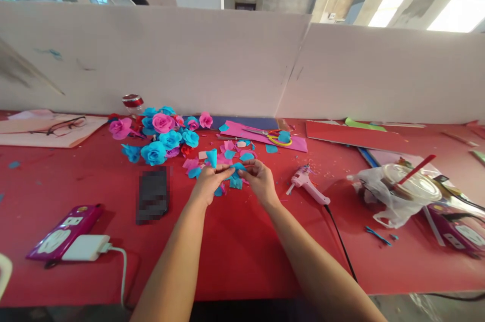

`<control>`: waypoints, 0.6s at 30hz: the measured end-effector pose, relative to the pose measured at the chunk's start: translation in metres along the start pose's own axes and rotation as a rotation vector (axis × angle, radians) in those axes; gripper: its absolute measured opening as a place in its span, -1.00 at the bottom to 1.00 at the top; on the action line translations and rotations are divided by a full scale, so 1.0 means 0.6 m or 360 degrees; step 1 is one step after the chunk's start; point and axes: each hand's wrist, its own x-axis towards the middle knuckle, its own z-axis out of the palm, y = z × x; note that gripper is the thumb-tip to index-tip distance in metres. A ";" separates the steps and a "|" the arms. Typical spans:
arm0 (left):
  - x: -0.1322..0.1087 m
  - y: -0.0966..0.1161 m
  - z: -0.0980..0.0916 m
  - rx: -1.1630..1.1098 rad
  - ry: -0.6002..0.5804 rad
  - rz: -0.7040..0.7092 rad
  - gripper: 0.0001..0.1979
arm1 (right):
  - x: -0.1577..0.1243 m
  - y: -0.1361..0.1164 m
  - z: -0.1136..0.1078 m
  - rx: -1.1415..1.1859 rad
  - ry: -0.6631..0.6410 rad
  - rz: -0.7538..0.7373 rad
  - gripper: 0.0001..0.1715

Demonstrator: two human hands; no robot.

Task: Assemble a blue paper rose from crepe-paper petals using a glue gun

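Note:
My left hand (209,180) and my right hand (260,178) meet over the red table (235,241), both pinched on a blue paper piece (235,176) held between them. Loose blue and pink petal cut-outs (227,155) lie scattered just beyond my fingers. A heap of finished blue and pink paper roses (161,132) sits further back on the left. A hot glue gun (307,184) lies to the right of my right hand, its cord running toward the table's near edge.
Scissors (275,136) rest on a pink sheet (261,135) behind the petals. A dark phone (152,195), a purple power strip (64,231) with a white charger (87,247) lie left. A lidded drink cup in a plastic bag (401,191) stands right. A white partition (242,64) backs the table.

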 end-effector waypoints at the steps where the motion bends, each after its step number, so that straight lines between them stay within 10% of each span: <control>1: 0.001 -0.001 0.000 0.0007 0.0018 -0.0012 -0.71 | 0.001 0.000 -0.001 0.0009 -0.0015 -0.0003 -0.69; 18: 0.012 -0.012 -0.007 0.0256 0.0324 -0.0126 -0.73 | 0.006 -0.002 -0.010 -0.0059 0.0144 0.0104 -0.74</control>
